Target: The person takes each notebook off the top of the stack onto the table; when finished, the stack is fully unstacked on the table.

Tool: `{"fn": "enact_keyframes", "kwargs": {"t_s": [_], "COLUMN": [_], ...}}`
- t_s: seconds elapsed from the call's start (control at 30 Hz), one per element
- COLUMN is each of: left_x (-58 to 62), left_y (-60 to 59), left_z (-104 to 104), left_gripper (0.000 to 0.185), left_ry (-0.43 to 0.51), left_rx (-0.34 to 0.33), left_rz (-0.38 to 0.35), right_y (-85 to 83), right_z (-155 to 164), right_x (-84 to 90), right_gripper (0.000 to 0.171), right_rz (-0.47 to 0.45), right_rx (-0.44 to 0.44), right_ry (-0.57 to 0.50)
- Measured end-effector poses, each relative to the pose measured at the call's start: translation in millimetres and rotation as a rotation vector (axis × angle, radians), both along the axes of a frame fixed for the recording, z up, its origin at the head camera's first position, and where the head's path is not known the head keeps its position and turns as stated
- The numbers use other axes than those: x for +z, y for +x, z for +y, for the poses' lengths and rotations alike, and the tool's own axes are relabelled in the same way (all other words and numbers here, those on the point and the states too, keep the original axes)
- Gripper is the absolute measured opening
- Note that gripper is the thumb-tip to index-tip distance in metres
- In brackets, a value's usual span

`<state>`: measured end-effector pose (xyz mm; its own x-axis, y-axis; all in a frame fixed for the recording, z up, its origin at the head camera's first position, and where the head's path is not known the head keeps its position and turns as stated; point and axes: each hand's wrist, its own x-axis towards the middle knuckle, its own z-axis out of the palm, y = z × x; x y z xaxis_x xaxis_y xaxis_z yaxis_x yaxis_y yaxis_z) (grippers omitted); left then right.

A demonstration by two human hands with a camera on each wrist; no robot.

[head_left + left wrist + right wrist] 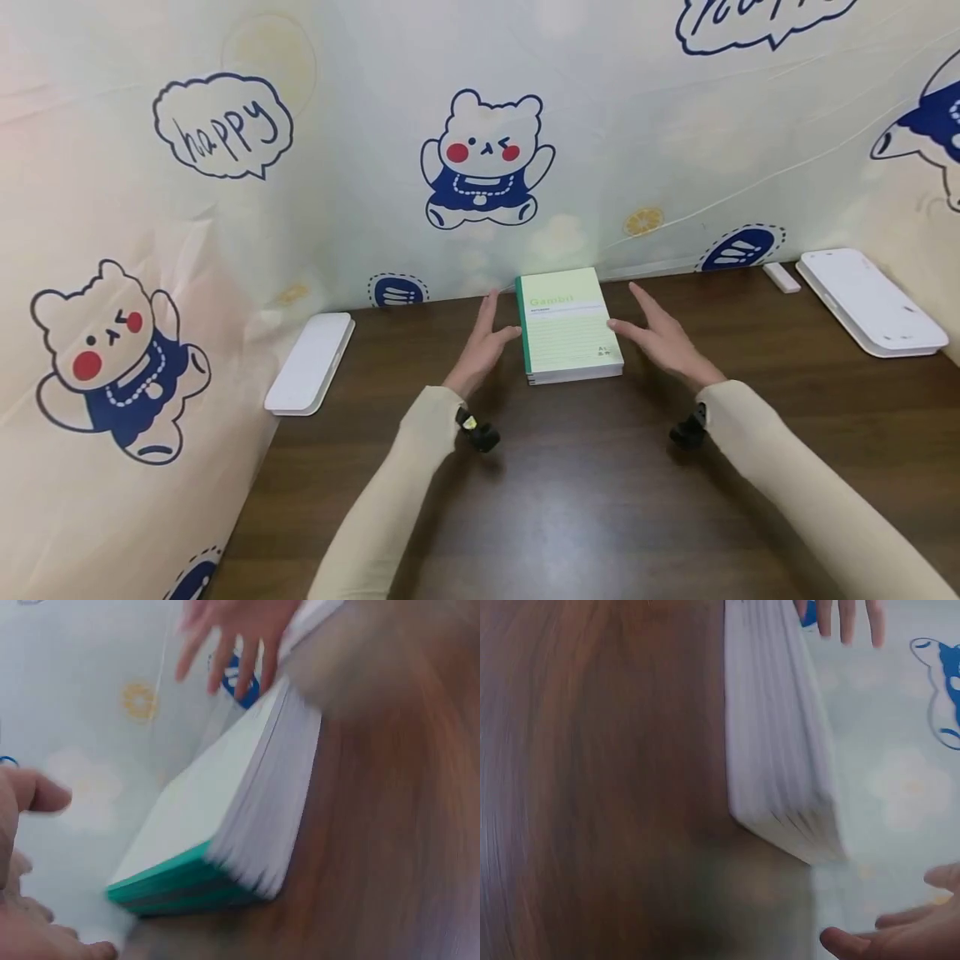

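Corner print (pixel 605 351) on the top notebook (pixel 566 340) is illegible

The stack of notebooks (pixel 570 333) is pale green on top, with thin lines, a whitish stripe and a yellow-green word (pixel 551 301). Its spine (pixel 522 327) is darker green and the page edges (pixel 274 795) are white. The surface (pixel 585 508) is dark brown with wood streaks. The pale wall cloth (pixel 352 192) has white bears (pixel 486 162) with blue clothes and red cheeks, plus yellow-orange fruit slices (pixel 643 222). The sleeves (pixel 386 492) are cream.
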<state>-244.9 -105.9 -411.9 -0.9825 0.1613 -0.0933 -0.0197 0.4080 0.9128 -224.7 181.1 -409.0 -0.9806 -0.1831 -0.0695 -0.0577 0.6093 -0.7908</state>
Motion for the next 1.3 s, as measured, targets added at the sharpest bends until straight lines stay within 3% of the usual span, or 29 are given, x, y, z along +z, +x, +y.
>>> {"fn": "enact_keyframes", "kwargs": {"t_s": [0.17, 0.4, 0.77, 1.3], "left_x": [-27.4, -51.8, -56.8, -51.6], "left_y": [-7.9, 0.0, 2.3, 0.5], "left_z": [30.2, 51.3, 52.9, 52.6], "left_gripper": [0.076, 0.074, 0.074, 0.074], "left_ry": [0.091, -0.02, -0.046, -0.069], "left_rx": [0.06, -0.003, -0.003, 0.017], "left_rz": [-0.024, 0.023, 0.048, 0.046], "right_y": [-12.5, -12.0, -11.3, -13.2], "right_z": [-26.2, -45.1, -46.5, -45.1], "right_x": [-27.4, -45.3, -49.2, -47.7], "right_gripper": [0.091, 0.082, 0.082, 0.082], "right_rz": [-0.011, -0.014, 0.029, 0.022], "right_rx": [-0.048, -0.057, -0.012, -0.004], "right_ry": [-0.048, -0.033, 0.013, 0.046]}}
